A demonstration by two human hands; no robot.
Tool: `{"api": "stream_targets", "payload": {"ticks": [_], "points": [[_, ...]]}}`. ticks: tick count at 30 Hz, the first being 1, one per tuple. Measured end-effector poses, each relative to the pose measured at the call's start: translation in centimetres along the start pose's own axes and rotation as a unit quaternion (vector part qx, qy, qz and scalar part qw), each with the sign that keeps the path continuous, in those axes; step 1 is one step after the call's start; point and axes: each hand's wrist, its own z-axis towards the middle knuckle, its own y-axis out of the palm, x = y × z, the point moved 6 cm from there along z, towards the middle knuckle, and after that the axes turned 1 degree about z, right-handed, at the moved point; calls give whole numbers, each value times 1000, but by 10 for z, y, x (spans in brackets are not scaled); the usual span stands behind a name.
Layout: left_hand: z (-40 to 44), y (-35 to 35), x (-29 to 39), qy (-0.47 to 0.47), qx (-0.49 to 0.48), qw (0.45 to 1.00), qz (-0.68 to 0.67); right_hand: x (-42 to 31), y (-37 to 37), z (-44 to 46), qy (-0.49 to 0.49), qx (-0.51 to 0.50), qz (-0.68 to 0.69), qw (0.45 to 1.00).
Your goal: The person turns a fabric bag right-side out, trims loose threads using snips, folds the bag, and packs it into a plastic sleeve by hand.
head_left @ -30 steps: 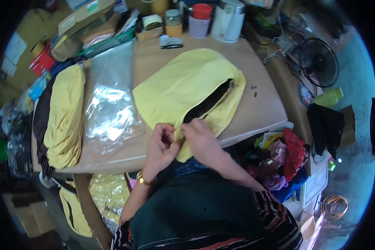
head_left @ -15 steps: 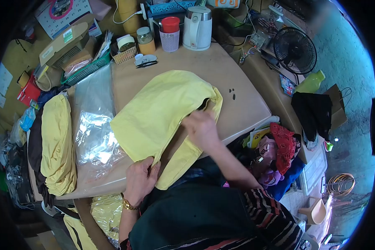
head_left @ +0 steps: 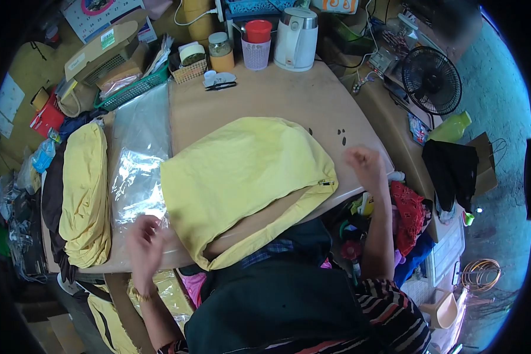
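A yellow cloth bag [head_left: 248,168] lies on the brown table [head_left: 265,94], its long strap curving along the side nearest me. A small metal zipper pull shows at its right end. My left hand [head_left: 147,242] hovers to the left of the bag over the edge of the clear plastic, fingers curled and blurred; whether anything is in them is hidden. My right hand [head_left: 366,162] is raised past the bag's right end, not touching it, with its fingers bent and apart and nothing seen in them.
Left of the bag lie clear plastic sleeves [head_left: 138,153] and a folded yellow cloth pile [head_left: 84,200]. Behind stand a white kettle [head_left: 296,44], a lilac cup [head_left: 256,53] and a green basket [head_left: 133,88]. A black fan [head_left: 432,79] is at the right.
Both hands have let go of the bag and moved apart, one to each side. The bag's opening has closed up, and the bag lies flatter with its strap spread toward me.
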Motion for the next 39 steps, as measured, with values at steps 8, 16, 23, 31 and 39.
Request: {"api": "stream_targets", "payload": {"ticks": [8, 16, 23, 31, 39], "points": [[100, 47, -33, 2, 70, 989, -132, -31, 115, 110, -15, -218, 34, 975], [94, 60, -49, 34, 126, 979, -155, -27, 136, 76, -161, -137, -182, 960], [81, 53, -60, 30, 135, 980, -140, -19, 106, 74, 5, -32, 126, 991], [79, 44, -40, 69, 143, 969, -190, -43, 112, 60, -38, -236, 10, 971], [101, 4, 10, 170, 257, 951, -35, -73, 60, 87, 29, -48, 25, 998]]}}
